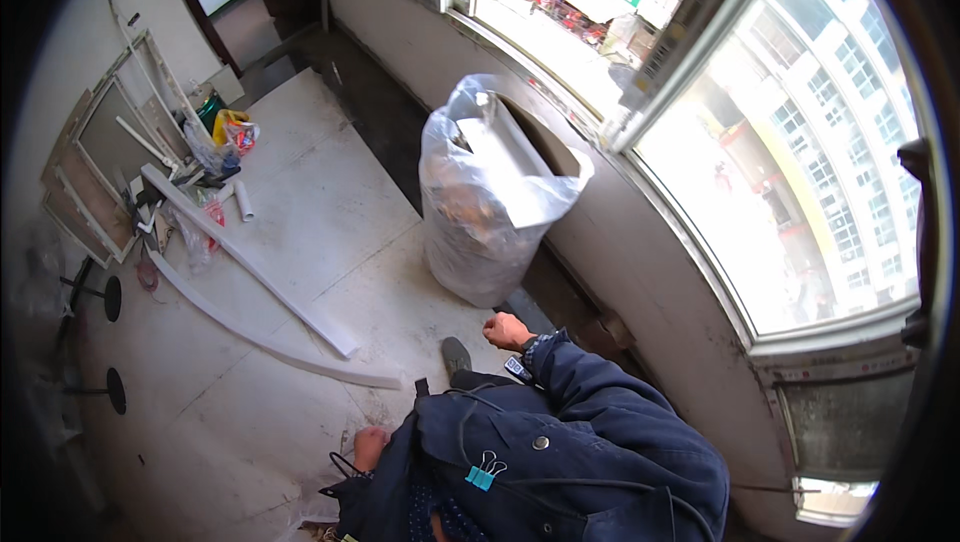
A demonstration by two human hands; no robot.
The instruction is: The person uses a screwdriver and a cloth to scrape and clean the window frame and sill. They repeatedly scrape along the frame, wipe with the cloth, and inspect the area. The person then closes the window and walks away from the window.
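Observation:
My right hand [508, 331] hangs in front of my body at the end of a dark blue sleeve, its fingers curled in with nothing showing in them. It is nearest to a large clear plastic bag [468, 232], which stands upright on the floor just beyond it, apart from the hand. A cardboard piece and a white panel [505, 167] stick out of the bag's open top. Low at my left side, my left hand [371, 447] shows only as a small rounded part beside the jacket. Its fingers are too hidden to read, and no held thing shows.
Two long white strips [260, 267] lie on the pale floor at left. Beyond them are a short white pipe [244, 201], a yellow bag [233, 130] and loose clutter. Frames [120, 127] lean on the left wall. A sunlit window [790, 182] runs along the right; a doorway stands far left.

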